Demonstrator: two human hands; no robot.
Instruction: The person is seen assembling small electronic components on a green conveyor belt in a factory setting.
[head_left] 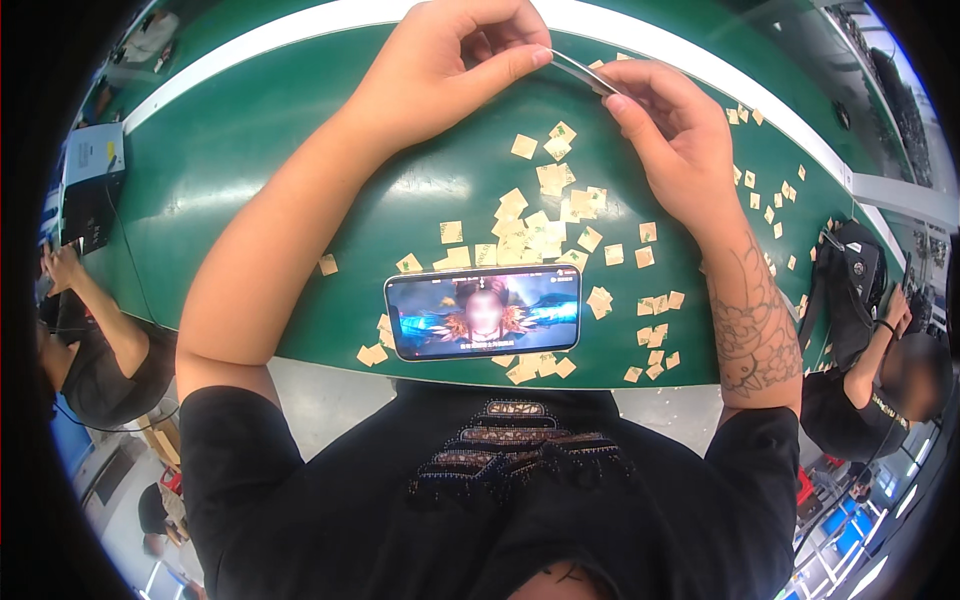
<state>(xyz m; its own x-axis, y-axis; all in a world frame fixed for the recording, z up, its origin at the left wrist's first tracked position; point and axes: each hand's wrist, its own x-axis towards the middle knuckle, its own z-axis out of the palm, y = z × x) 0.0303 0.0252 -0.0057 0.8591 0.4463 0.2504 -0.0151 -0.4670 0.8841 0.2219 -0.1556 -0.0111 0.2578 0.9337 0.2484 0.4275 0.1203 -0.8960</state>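
At the far side of the green table, my left hand and my right hand pinch opposite ends of a thin flat piece. It shows nearly edge-on, greyish with a dark face, so its kind is unclear. The left fingers are curled, with the thumb at its left end; the right thumb and fingers grip its right end. Many small cream paper squares lie scattered and heaped between my forearms. A phone rests near the close edge with a video on its screen, covering some squares.
More cream squares lie beyond my right forearm. A black backpack sits at the table's right end. A grey and black box with a cable stands at the left end. People work at both sides.
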